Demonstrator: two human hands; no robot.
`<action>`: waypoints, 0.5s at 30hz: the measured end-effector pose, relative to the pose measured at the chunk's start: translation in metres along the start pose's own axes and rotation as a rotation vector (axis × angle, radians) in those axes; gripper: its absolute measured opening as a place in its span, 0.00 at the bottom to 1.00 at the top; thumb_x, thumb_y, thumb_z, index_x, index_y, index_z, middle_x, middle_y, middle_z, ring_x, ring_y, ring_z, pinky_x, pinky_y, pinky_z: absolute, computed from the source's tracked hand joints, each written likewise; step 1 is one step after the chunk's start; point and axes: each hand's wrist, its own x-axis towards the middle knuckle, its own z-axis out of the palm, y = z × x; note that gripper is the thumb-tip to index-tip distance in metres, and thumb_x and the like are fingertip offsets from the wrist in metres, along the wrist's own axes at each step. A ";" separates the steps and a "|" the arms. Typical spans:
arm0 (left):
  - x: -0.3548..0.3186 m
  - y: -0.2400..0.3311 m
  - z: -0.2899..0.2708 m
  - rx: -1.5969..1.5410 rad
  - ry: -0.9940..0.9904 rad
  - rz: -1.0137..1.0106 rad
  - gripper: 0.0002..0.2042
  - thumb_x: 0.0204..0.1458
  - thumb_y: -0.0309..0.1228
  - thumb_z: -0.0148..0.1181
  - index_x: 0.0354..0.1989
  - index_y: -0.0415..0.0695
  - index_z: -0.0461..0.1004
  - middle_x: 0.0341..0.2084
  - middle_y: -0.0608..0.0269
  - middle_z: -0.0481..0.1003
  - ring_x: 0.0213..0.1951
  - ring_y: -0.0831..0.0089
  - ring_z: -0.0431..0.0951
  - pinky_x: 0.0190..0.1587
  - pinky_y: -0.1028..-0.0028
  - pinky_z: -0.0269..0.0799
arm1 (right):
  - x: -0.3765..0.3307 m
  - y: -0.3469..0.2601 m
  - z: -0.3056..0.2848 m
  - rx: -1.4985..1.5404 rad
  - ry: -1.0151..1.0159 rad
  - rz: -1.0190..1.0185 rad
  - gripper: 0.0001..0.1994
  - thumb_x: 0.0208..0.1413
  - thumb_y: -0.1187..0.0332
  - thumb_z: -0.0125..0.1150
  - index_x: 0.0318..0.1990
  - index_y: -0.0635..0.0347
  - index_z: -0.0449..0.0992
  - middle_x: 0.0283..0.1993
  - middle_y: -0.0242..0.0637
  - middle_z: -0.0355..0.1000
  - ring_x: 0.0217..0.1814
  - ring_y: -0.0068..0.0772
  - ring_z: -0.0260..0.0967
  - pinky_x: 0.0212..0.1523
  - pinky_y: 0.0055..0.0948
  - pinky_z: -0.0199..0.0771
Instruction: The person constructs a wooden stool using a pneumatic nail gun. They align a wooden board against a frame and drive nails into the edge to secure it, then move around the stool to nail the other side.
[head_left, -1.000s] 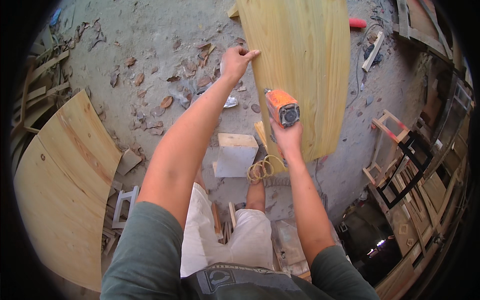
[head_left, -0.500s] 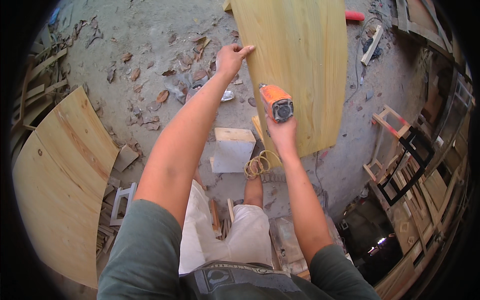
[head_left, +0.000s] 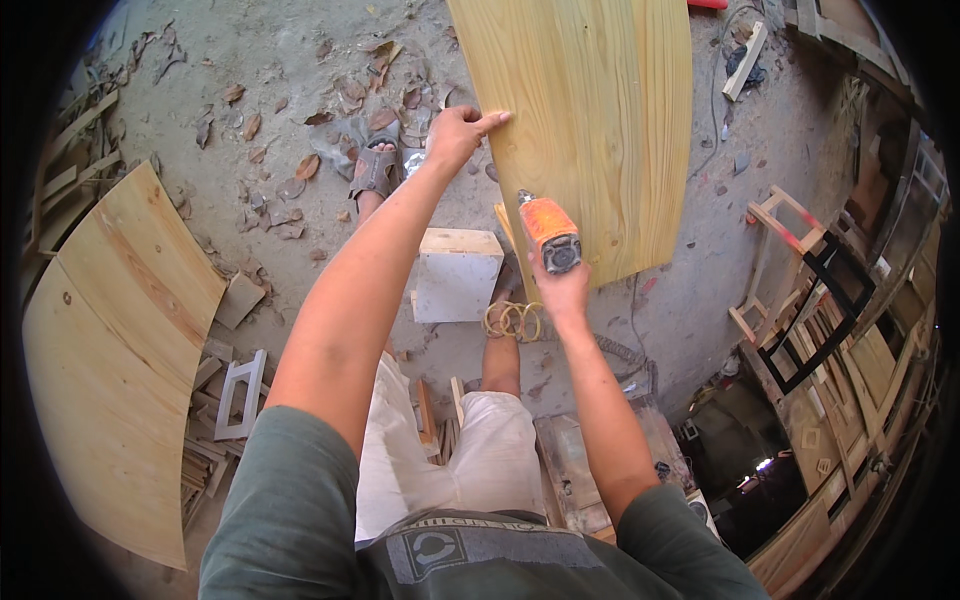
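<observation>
A long, pale yellow wooden board [head_left: 590, 130] stretches away from me, its near end tilted to the right. My left hand [head_left: 460, 137] grips the board's left edge, thumb on top; the fingers under the edge are partly hidden. Closed around the handle of an orange nail gun [head_left: 548, 234] is my right hand [head_left: 562, 287], over the board's near left edge. The gun's nose points away along that edge. Loops of a yellow coiled hose [head_left: 512, 320] hang below the gun. A whitish wooden block [head_left: 458, 277] stands on the floor left of the board's near end.
Another wide wooden panel [head_left: 125, 350] leans at the left, by scrap wood and a white frame [head_left: 240, 395]. Dry leaves [head_left: 305, 167] litter the concrete floor. At the right are a small wooden frame [head_left: 785, 225], a black frame [head_left: 820, 315] and stacked lumber. My sandalled foot [head_left: 375, 172] is beyond the block.
Both hands have moved nearer the board's near end, the nail gun with the right one. The view has shifted slightly forward, and my sandalled left foot now shows more clearly.
</observation>
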 end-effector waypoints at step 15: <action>-0.006 -0.002 0.007 0.023 0.055 0.009 0.29 0.48 0.56 0.70 0.33 0.34 0.81 0.25 0.62 0.78 0.28 0.76 0.74 0.34 0.73 0.70 | -0.009 0.017 0.001 0.067 0.016 -0.066 0.13 0.50 0.67 0.73 0.35 0.70 0.80 0.30 0.46 0.80 0.35 0.34 0.80 0.36 0.34 0.76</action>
